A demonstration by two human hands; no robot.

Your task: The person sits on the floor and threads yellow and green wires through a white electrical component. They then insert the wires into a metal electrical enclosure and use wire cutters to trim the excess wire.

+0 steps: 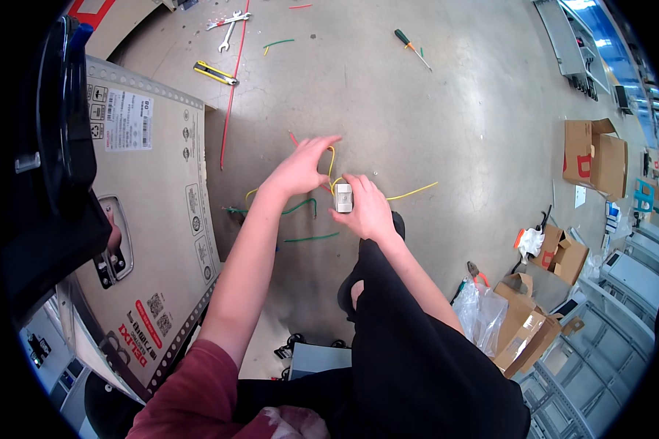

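**Connector block in right-hand grip, left hand spread beside it**

Pale rectangular block [344, 198], looks like a wire connector, sits between the hands, over the floor [447, 139] ahead of the knee. Can't tell if its underside touches down.

Right hand [372, 207]: closed on the block, thumb at the near end, fingers at the far end. Likely gripped that way to steady it and leave the top face clear. Left hand [297, 173]: thumb and forefinger spread apart, no visible clamp on anything; hidden fingers unclear. Probably kept close for access to the wiring.

Block's long axis runs roughly away from the person, broad marked face up. Can't tell which end is the front.

Yellow wire [414, 192] runs out to the right from behind the right hand. Loose green wire [311, 238] lies nearer the body, roughly crosswise to the block. Screwdriver [411, 48] and utility knife [216, 73] lie farther out, presumably parked off the work spot.
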